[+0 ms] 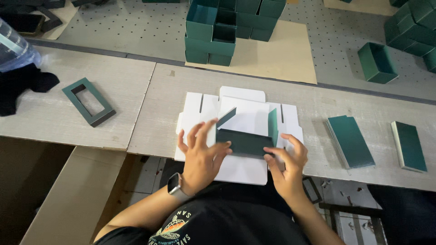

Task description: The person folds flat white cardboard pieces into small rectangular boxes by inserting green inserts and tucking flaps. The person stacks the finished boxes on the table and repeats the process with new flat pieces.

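Fingers (213, 147) of the left hand (200, 159) and right hand (286, 165) pinch the front flap of a half-folded box blank (243, 118), dead center on the pale wood-grain surface (150, 113). Three green-faced flaps are up, the white card is mostly flat, so I'd say early stage. Finished matte green boxes (218, 27) stacked at 12 o'clock.

The left hand (201, 156) and right hand (286, 165) hide the near edge of the white box blank (245, 113). The plastic bottle (16, 47) and green box stack (411, 27) run off frame.
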